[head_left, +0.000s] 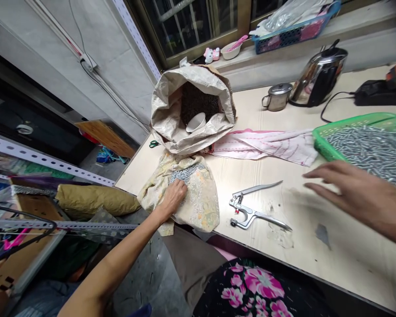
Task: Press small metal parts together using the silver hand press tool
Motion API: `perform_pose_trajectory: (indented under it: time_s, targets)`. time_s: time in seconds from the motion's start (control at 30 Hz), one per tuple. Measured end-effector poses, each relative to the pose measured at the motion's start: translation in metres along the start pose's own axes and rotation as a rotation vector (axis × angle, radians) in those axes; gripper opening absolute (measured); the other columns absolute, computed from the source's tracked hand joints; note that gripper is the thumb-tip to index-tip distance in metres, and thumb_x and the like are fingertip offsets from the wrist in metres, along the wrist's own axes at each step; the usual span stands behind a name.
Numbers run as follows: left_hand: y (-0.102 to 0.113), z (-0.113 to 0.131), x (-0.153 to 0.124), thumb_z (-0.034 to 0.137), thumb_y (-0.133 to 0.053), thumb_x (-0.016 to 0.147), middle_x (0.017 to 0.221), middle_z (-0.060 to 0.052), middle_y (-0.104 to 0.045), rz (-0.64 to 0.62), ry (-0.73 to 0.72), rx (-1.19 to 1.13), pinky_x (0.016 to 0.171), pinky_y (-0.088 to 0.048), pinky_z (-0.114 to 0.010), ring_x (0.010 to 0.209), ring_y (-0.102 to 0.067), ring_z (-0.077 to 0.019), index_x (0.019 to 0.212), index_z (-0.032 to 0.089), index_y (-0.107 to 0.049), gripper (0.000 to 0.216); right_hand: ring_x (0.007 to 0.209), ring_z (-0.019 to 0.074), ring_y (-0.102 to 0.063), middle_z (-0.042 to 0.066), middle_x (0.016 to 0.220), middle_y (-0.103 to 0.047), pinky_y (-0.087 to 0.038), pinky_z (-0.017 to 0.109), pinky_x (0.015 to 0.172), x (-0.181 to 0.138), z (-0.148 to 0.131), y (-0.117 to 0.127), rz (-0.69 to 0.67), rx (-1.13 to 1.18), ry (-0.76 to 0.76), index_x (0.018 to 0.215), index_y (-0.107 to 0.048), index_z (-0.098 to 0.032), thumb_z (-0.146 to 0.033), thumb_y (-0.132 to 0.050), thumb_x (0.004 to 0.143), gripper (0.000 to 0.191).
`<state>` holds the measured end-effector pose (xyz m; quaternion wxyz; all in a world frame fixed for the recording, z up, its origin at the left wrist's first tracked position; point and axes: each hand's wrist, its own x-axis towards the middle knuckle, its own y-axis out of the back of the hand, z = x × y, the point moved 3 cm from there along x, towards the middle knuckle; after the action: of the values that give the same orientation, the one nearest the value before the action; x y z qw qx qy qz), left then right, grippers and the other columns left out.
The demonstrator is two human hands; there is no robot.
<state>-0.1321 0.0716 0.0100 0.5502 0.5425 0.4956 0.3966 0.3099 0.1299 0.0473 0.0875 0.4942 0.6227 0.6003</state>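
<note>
Resting on cloth [201, 207], left hand [174, 196]; right hand [356, 193] past pliers [247, 212]; sack [171, 101] behind.

Right hand [353, 193]: motion-blurred, fingertips smeared, forearm leaves frame. Green basket [319, 143] cut off by right edge. Left hand [174, 196]: fingertips buried in small silvery pieces [188, 172], too tiny to identify; grip hidden. Sack [166, 99] contents dark, indistinct.

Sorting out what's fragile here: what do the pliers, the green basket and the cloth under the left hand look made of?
Pliers: bare metal, silvery with dull glints. Green basket: seemingly moulded plastic, uniform bright colour, thin rim. Cloth under the left hand: soft woven fabric, matte, pale floral print, creased folds.
</note>
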Motion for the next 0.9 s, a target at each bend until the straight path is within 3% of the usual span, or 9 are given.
perform_pose_trajectory:
  time_s: [0.13, 0.27, 0.37, 0.5, 0.57, 0.67, 0.8, 0.9]
  targets:
    - [0.004, -0.009, 0.002, 0.013, -0.050, 0.089, 0.092, -0.012, -0.064, 0.087, 0.143, -0.192, 0.084, -0.045, -0.036, 0.093, -0.056, -0.0244, 0.083, 0.014, -0.064, 0.016, 0.081, 0.0219, -0.062, 0.010, 0.096, -0.063, -0.051, 0.038, 0.073, 0.008, -0.057, -0.033, -0.144, 0.154, 0.008, 0.099, -0.065, -0.019, -0.041, -0.037, 0.100, 0.035]
    - [0.007, -0.014, -0.001, 0.026, -0.056, 0.085, 0.076, -0.005, -0.065, 0.158, 0.343, -0.518, 0.066, -0.047, -0.028, 0.067, -0.059, -0.0165, 0.085, 0.014, -0.066, 0.016, 0.078, 0.0193, -0.062, 0.009, 0.091, -0.064, -0.051, 0.034, 0.070, 0.020, -0.100, -0.055, -0.227, 0.424, 0.025, 0.099, -0.067, -0.018, -0.032, -0.038, 0.101, 0.032]
    - [0.007, -0.002, -0.001, 0.038, -0.061, 0.079, 0.068, -0.001, -0.062, 0.180, 0.440, -0.913, 0.053, -0.044, -0.024, 0.053, -0.053, -0.0115, 0.085, 0.012, -0.066, 0.026, 0.086, 0.0191, -0.063, 0.009, 0.097, -0.066, -0.050, 0.033, 0.077, 0.047, -0.137, -0.084, -0.213, 0.682, -0.024, 0.104, -0.067, -0.019, -0.030, -0.044, 0.099, 0.026]
    - [0.013, 0.023, 0.001, 0.047, -0.077, 0.060, 0.065, 0.001, -0.059, 0.234, 0.541, -1.389, 0.053, -0.045, -0.023, 0.055, -0.052, -0.0099, 0.079, 0.012, -0.064, 0.042, 0.092, 0.0193, -0.064, 0.007, 0.101, -0.068, -0.048, 0.032, 0.080, 0.096, -0.171, -0.135, -0.192, 0.849, -0.168, 0.113, -0.064, -0.016, -0.024, -0.050, 0.097, 0.024]
    - [0.018, 0.032, -0.001, 0.047, -0.082, 0.054, 0.066, 0.001, -0.059, 0.242, 0.581, -1.500, 0.053, -0.046, -0.023, 0.056, -0.053, -0.0095, 0.080, 0.011, -0.064, 0.048, 0.096, 0.0191, -0.062, 0.008, 0.105, -0.067, -0.046, 0.031, 0.083, 0.109, -0.173, -0.145, -0.175, 0.826, -0.185, 0.114, -0.063, -0.016, -0.021, -0.048, 0.097, 0.024]
    - [0.020, 0.046, -0.009, 0.042, -0.085, 0.053, 0.072, 0.000, -0.063, 0.211, 0.605, -1.582, 0.056, -0.048, -0.022, 0.057, -0.055, -0.0085, 0.092, 0.010, -0.066, 0.054, 0.096, 0.0196, -0.060, 0.009, 0.104, -0.065, -0.044, 0.031, 0.083, 0.099, -0.154, -0.129, -0.186, 0.605, -0.110, 0.109, -0.064, -0.017, -0.024, -0.047, 0.099, 0.021]
    - [0.008, 0.076, -0.015, 0.039, -0.086, 0.054, 0.069, -0.002, -0.066, 0.043, 0.590, -1.642, 0.056, -0.049, -0.022, 0.056, -0.058, -0.0095, 0.090, 0.009, -0.067, 0.050, 0.082, 0.0196, -0.055, 0.008, 0.091, -0.059, -0.040, 0.031, 0.071, 0.037, -0.120, -0.090, -0.366, 0.220, 0.040, 0.091, -0.064, -0.016, -0.031, -0.050, 0.098, 0.021]
    - [-0.005, 0.104, -0.012, 0.040, -0.085, 0.053, 0.063, -0.002, -0.064, -0.087, 0.549, -1.634, 0.055, -0.047, -0.022, 0.055, -0.057, -0.0100, 0.081, 0.009, -0.068, 0.044, 0.080, 0.0209, -0.051, 0.007, 0.091, -0.056, -0.038, 0.033, 0.069, -0.015, -0.102, -0.075, -0.428, 0.050, 0.010, 0.090, -0.060, -0.016, -0.033, -0.059, 0.093, 0.017]
